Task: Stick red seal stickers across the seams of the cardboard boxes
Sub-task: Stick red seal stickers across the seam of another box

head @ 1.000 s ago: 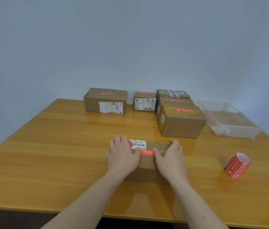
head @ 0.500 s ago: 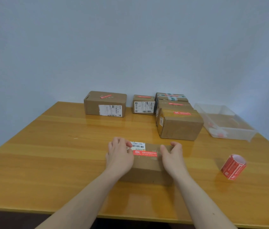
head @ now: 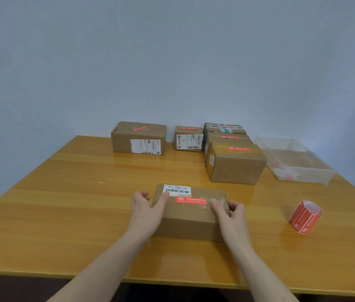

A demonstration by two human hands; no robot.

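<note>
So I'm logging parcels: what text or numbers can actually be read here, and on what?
"507-P802 T70": white label on the near box, seen upside down.
"1": label on the small far box.
Red seal sticker, sticker roll, other labels: print too small.

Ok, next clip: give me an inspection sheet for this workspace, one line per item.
Surface: wooden table, glossy.
Job's things: near box flat on the table, red sticker on its top beside a white barcode label; sticker roll lying at right; five far boxes at the back, each with a red sticker on top.
Clutter: clear bin at right rear, a few small red and white bits inside.
Grippers: left hand grips the box's left end; right hand grips its right end.
Cables: nothing seen.
Surroundings: plain pale wall behind the table.
</note>
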